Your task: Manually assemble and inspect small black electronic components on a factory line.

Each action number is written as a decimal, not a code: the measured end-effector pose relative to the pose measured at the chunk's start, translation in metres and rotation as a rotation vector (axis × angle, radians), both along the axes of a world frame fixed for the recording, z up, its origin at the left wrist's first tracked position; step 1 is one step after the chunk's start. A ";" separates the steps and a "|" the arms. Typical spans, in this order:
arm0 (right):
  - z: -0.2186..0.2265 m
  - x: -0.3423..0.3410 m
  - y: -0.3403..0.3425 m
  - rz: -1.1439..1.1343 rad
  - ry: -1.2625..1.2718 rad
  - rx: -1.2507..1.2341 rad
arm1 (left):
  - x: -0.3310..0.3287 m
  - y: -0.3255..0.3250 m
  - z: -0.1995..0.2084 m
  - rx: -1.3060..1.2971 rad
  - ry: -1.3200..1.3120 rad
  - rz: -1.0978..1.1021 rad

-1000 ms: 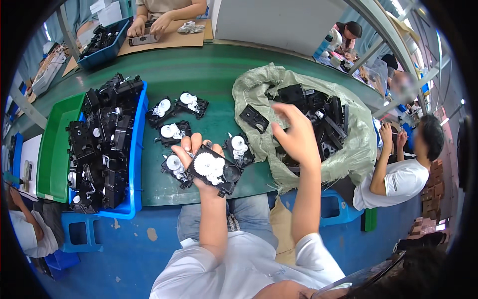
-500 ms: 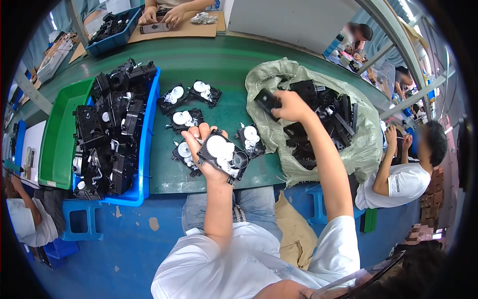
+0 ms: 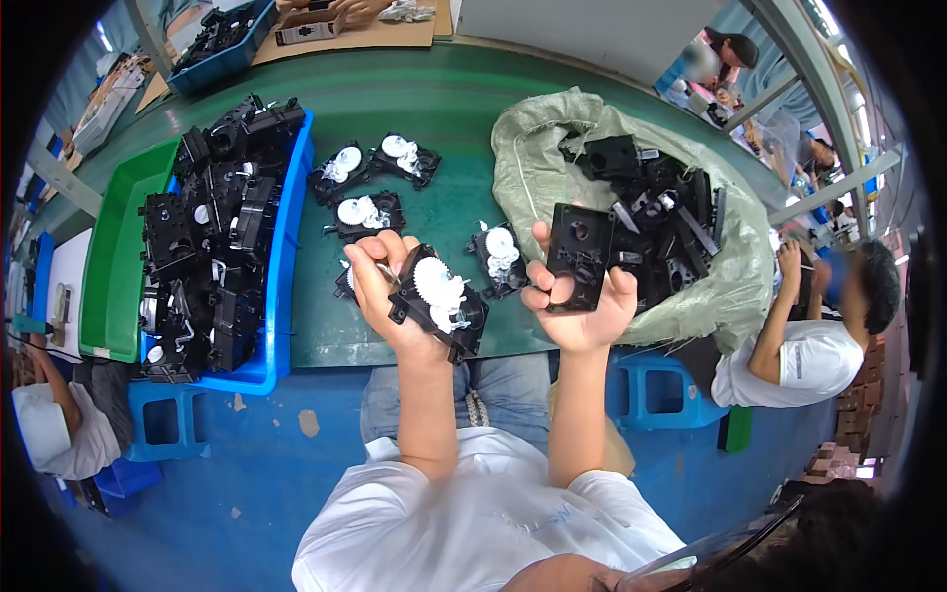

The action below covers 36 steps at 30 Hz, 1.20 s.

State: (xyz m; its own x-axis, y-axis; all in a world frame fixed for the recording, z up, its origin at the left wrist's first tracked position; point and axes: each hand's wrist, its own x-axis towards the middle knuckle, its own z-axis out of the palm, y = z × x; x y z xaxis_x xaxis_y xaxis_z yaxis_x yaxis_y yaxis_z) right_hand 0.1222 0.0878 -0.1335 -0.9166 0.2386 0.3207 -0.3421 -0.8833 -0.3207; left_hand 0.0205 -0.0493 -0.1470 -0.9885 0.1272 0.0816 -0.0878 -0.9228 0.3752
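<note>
Okay so the left hand [image 3: 383, 304] was clamped on a black housing [image 3: 472, 321] with white gears [image 3: 436, 284], above the near edge of the table [image 3: 454, 202], and the right hand [image 3: 595, 324] gripped a black plate [image 3: 590, 259] by the sack [image 3: 528, 158]. Seemingly a both-parts-in-hand step; next move probably called for keeping those exposed gears level.

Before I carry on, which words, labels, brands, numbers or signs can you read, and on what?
None legible.
White shirt: faint chest lettering, too blurred.
Small box across the table: print too small.
Co-worker's sleeve: small mark, unreadable.
Black plate in the right hand, geared housing in the left hand: no readable text.
</note>
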 end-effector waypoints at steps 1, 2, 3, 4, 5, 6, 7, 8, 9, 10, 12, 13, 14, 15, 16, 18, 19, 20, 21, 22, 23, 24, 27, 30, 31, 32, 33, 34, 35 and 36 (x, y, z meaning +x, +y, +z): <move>-0.003 0.000 -0.005 -0.104 -0.041 0.086 | 0.000 -0.003 0.001 -0.065 0.005 0.036; -0.006 0.000 -0.009 -0.209 -0.085 0.171 | -0.001 -0.004 0.003 -0.130 0.009 0.070; -0.009 0.000 -0.015 -0.314 -0.132 0.257 | -0.002 -0.006 0.004 -0.194 0.014 0.104; -0.012 -0.001 -0.021 -0.418 -0.182 0.344 | -0.001 -0.007 0.005 -0.258 0.019 0.136; -0.013 -0.003 -0.029 -0.510 -0.291 0.502 | 0.000 -0.005 0.006 -0.264 0.018 0.138; -0.014 -0.006 -0.038 -0.599 -0.402 0.661 | 0.001 -0.002 0.008 -0.316 0.027 0.157; -0.015 -0.009 -0.045 -0.597 -0.406 0.652 | 0.002 -0.003 0.009 -0.371 0.036 0.173; -0.016 -0.012 -0.051 -0.609 -0.394 0.773 | 0.003 -0.003 0.009 -0.427 0.045 0.189; -0.017 -0.013 -0.056 -0.618 -0.380 0.894 | 0.005 -0.003 0.009 -0.482 0.055 0.206; -0.018 -0.014 -0.058 -0.618 -0.383 0.888 | 0.005 -0.003 0.008 -0.488 0.055 0.205; -0.020 -0.014 -0.063 -0.615 -0.358 0.928 | 0.005 -0.002 0.007 -0.522 0.074 0.218; -0.021 -0.014 -0.064 -0.614 -0.344 0.948 | 0.006 -0.002 0.007 -0.539 0.083 0.225; -0.021 -0.014 -0.065 -0.614 -0.330 0.969 | 0.006 -0.001 0.007 -0.554 0.093 0.232; -0.021 -0.013 -0.066 -0.614 -0.330 0.964 | 0.007 -0.002 0.007 -0.558 0.095 0.232; -0.019 -0.012 -0.066 -0.604 -0.328 0.970 | 0.007 -0.002 0.007 -0.564 0.100 0.234; -0.016 -0.009 -0.066 -0.587 -0.324 0.982 | 0.008 -0.001 0.007 -0.575 0.112 0.236; -0.015 -0.009 -0.066 -0.579 -0.321 0.989 | 0.008 -0.001 0.008 -0.580 0.118 0.237; -0.016 -0.009 -0.066 -0.582 -0.323 0.986 | 0.008 0.000 0.007 -0.582 0.119 0.234; -0.018 -0.009 -0.065 -0.583 -0.321 0.990 | 0.008 0.000 0.007 -0.586 0.122 0.234; -0.020 -0.010 -0.065 -0.585 -0.319 0.995 | 0.008 0.001 0.006 -0.589 0.125 0.234; -0.021 -0.010 -0.064 -0.585 -0.316 1.000 | 0.007 0.002 0.006 -0.592 0.127 0.235; -0.022 -0.011 -0.064 -0.585 -0.312 1.005 | 0.007 0.002 0.005 -0.595 0.129 0.237; -0.021 -0.012 -0.063 -0.602 -0.320 1.024 | 0.006 0.005 0.003 -0.635 0.137 0.258; -0.020 -0.011 -0.063 -0.615 -0.323 1.046 | 0.007 0.007 0.003 -0.672 0.143 0.284; -0.020 -0.011 -0.062 -0.617 -0.330 1.049 | 0.009 0.008 0.003 -0.690 0.148 0.289; -0.020 -0.010 -0.062 -0.619 -0.337 1.052 | 0.012 0.008 0.004 -0.707 0.153 0.293; -0.021 -0.010 -0.062 -0.621 -0.344 1.054 | 0.014 0.009 0.005 -0.725 0.158 0.298; -0.021 -0.010 -0.062 -0.623 -0.352 1.057 | 0.015 0.010 0.005 -0.743 0.162 0.302; -0.022 -0.010 -0.061 -0.621 -0.347 1.060 | 0.015 0.010 0.006 -0.740 0.162 0.307; -0.023 -0.010 -0.061 -0.622 -0.345 1.057 | 0.016 0.011 0.007 -0.740 0.153 0.305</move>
State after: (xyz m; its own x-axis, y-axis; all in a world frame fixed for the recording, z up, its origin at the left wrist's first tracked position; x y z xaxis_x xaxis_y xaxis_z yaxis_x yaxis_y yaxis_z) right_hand 0.1124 0.0267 -0.1561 -0.8158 0.4313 0.3852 -0.3642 0.1343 -0.9216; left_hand 0.0361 -0.0382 -0.1401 -0.9732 -0.0715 0.2186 0.2286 -0.4062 0.8847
